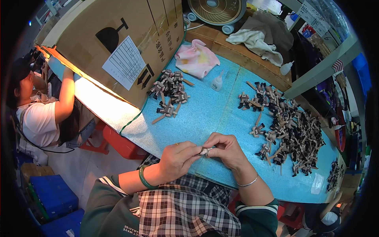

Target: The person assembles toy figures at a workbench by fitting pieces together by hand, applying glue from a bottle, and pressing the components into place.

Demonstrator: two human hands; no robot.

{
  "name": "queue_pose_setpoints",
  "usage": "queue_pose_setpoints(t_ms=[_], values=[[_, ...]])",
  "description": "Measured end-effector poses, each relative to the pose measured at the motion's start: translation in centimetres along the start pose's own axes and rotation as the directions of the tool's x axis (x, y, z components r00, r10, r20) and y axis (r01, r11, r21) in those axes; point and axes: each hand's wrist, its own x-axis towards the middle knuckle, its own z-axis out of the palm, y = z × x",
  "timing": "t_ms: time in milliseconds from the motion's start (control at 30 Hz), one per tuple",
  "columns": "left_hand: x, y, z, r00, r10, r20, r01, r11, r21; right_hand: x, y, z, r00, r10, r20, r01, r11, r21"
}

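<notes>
My left hand (pixel 179 159) and my right hand (pixel 227 150) meet above the near edge of the blue tabletop (pixel 189 130). Between their fingertips they pinch a small pale-and-brown figurine (pixel 204 151), mostly hidden by the fingers. Beyond my left hand lies a small group of figurines (pixel 170 91), dark and beige with long tan pieces sticking out. A far bigger heap of similar figurines (pixel 294 134) spreads to the right of my right hand. A white squeeze bottle (pixel 216 83) with a thin nozzle stands farther back, next to a pink and yellow cloth (pixel 196 59).
A tall cardboard box (pixel 90 43) borders the table at the left, with a green cord (pixel 136 117) along it. Behind are a wooden ledge with rags (pixel 256 43) and a fan (pixel 217 10). Another person (pixel 43 114) sits at the left, near a red stool (pixel 122 144).
</notes>
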Motion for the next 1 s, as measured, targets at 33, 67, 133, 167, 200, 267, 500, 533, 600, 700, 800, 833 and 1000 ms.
queue_pose_setpoints(t_ms=[33,67,133,167,200,267,500,533,600,700,800,833,1000], values=[[0.0,0.1,0.0,1.0,-0.001,0.0,0.001,1.0,-0.001,0.0,0.0,0.0,1.0,-0.005,-0.003,0.005,1.0,-0.006],[0.0,0.1,0.0,1.0,0.004,-0.002,-0.004,1.0,0.002,0.0,-0.1,0.0,1.0,-0.01,-0.007,0.01,1.0,-0.012],[0.0,0.2,0.0,1.0,0.01,-0.005,-0.01,1.0,0.006,0.0,-0.1,0.1,1.0,-0.007,-0.005,0.007,1.0,-0.016],[0.0,0.3,0.0,1.0,0.008,-0.003,-0.008,1.0,0.015,0.0,-0.2,0.1,1.0,-0.004,-0.002,0.004,1.0,-0.02],[-0.1,0.3,0.0,1.0,0.006,-0.003,-0.006,1.0,0.025,0.0,-0.2,0.2,1.0,-0.004,0.0,0.004,1.0,-0.021],[-0.2,0.3,0.1,1.0,0.021,-0.012,-0.02,0.999,0.026,0.0,-0.3,0.2,1.0,0.001,0.003,0.0,0.999,-0.038],[-0.5,0.1,0.1,0.979,0.186,-0.081,-0.175,0.976,0.126,0.0,-0.2,0.3,0.996,-0.078,0.052,0.083,0.992,-0.095],[-0.4,0.1,0.0,0.978,0.188,-0.086,-0.176,0.976,0.126,0.0,-0.3,0.3,0.992,-0.102,0.072,0.11,0.987,-0.114],[-0.2,0.3,-0.3,0.976,0.206,-0.068,-0.195,0.971,0.141,0.0,-0.5,0.5,0.988,-0.125,0.094,0.137,0.981,-0.139],[0.1,0.0,-0.6,0.975,0.203,-0.095,-0.188,0.972,0.144,-0.1,-0.9,1.0,0.979,-0.175,0.102,0.195,0.949,-0.248],[0.2,-0.3,-1.2,0.999,0.02,-0.027,-0.018,0.997,0.075,0.0,-1.5,1.3,0.996,-0.086,-0.039,0.072,0.961,-0.265],[0.5,-0.3,-1.4,0.999,0.033,-0.032,-0.031,0.997,0.066,0.4,-1.8,1.0,0.995,-0.093,-0.045,0.077,0.957,-0.279],[1.9,-1.7,-1.9,0.938,-0.33,-0.104,0.281,0.902,-0.326,4.4,-3.1,-1.9,0.819,-0.396,-0.415,0.053,0.772,-0.633]])
